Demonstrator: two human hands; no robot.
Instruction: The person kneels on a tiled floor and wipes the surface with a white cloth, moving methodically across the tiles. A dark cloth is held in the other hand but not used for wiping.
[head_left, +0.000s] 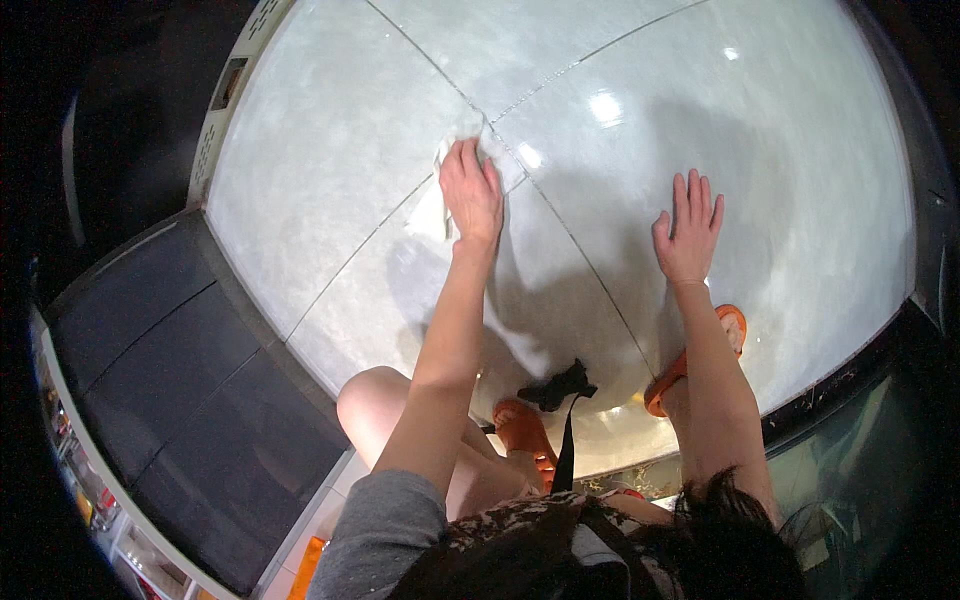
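Note:
On the pale tiled floor (337, 150), my left hand (472, 191) presses a crumpled white cloth (429, 212), close to where the dark joint lines meet. Part of the cloth is hidden beneath the palm and fingers. To the right, my right hand (688, 232) appears to rest flat on the floor with its thumb held out and nothing in it. Below that hand is one of my feet in an orange sandal (731, 330). My other foot wears an orange sandal (520, 429) too, beside my bent knee (373, 401).
A black fabric piece (561, 386) on a strap hangs between my feet. Dark panels (172, 397) border the floor at left, with a shelf (154, 562) of assorted items beyond. A pale vented strip (225, 97) edges the upper left. A glass-like panel (847, 457) stands lower right.

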